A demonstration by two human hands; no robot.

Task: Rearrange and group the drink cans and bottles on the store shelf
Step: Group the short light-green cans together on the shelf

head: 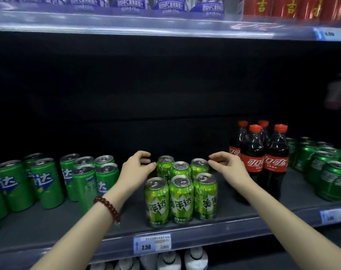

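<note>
Several lime-green apple soda cans [181, 197] stand in two rows at the middle of the shelf [233, 223]. My left hand [135, 172], with a red bead bracelet on its wrist, hovers at the left of the back row, its fingers loosely curled and holding nothing. My right hand [227, 166] reaches in from the right, fingertips at the rim of the back-right can [199, 166]; I cannot tell if they touch it. Cola bottles [263, 156] with red caps stand just right of that hand. Dark green cans [87, 178] are grouped to the left.
More green cans [329, 172] fill the far right of the shelf. A price tag [152, 244] reading 2.50 sits on the front rail. The upper shelf holds purple-labelled bottles [126, 4] and red cans [294, 6]. White bottles [185, 259] stand below.
</note>
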